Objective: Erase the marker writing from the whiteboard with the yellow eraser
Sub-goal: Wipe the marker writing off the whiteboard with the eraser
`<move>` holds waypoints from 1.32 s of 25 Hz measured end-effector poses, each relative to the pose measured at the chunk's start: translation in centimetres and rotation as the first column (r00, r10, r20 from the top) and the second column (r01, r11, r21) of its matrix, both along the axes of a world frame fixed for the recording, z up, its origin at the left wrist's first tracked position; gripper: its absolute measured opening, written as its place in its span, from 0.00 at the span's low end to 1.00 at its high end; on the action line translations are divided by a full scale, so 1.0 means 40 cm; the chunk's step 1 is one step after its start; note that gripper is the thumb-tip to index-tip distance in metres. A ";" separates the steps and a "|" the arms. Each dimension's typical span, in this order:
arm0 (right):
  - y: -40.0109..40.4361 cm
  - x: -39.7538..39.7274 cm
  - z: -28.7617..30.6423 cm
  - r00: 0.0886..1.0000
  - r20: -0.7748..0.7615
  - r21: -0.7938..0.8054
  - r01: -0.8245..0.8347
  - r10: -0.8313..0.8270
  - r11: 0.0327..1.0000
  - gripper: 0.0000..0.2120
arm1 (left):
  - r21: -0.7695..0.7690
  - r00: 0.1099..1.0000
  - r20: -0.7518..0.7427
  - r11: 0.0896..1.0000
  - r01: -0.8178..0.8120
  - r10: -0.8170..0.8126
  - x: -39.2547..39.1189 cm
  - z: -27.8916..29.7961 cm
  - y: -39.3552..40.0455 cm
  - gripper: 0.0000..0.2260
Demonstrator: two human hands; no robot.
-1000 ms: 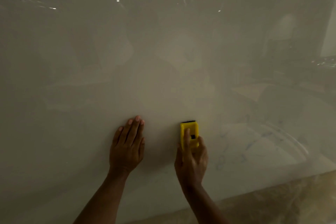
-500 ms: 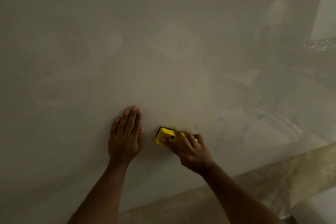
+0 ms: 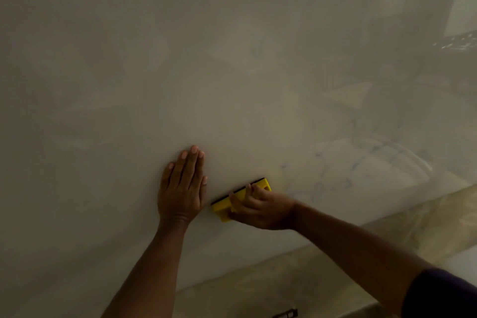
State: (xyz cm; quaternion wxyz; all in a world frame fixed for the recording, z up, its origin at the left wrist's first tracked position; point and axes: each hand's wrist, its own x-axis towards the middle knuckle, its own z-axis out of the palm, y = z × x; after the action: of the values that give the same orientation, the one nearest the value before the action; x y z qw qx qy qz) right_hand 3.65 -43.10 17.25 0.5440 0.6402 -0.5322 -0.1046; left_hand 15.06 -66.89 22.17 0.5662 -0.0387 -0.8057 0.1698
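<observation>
Right hand (image 3: 260,210) grips the yellow eraser (image 3: 241,199), fingers curled over its back, pressing it w/ the dark felt edge against the whiteboard (image 3: 232,85). Eraser lies tilted, right end higher, low on the board, just right of the left hand (image 3: 182,188). Left hand rests flat on the board, fingers straight & together, holding nothing. Faint blue marker smears (image 3: 320,183) show on the board to the right of the eraser, near it. Dark sleeve (image 3: 438,294) at bottom-right corner. Marbled floor (image 3: 387,240) below the board's lower edge.
</observation>
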 end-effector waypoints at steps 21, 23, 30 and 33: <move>-0.133 0.052 -0.127 0.947 -0.267 0.331 -0.083 0.178 0.940 0.15 | -0.160 0.993 0.111 0.986 0.045 -0.027 0.077 -0.156 -0.115 0.27; -0.120 0.053 -0.105 0.991 0.010 0.077 -0.131 0.131 0.988 0.15 | -0.180 0.995 0.095 0.982 0.048 -0.031 0.070 -0.157 -0.113 0.26; -0.049 0.042 -0.142 0.990 0.143 -0.082 0.014 -0.002 0.997 0.16 | -0.165 0.996 0.085 0.985 0.044 -0.030 0.071 -0.163 -0.107 0.26; -0.024 0.069 -0.166 0.878 0.478 -0.487 0.268 -0.003 0.831 0.26 | -0.217 0.996 0.084 0.976 0.011 0.007 0.066 -0.161 -0.107 0.27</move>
State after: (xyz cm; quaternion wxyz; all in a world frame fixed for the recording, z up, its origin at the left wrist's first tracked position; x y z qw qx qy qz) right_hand 6.40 -44.07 10.62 0.5516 0.4265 -0.6978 0.1639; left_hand 17.70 -71.17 15.71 0.5244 -0.1083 -0.8053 0.2545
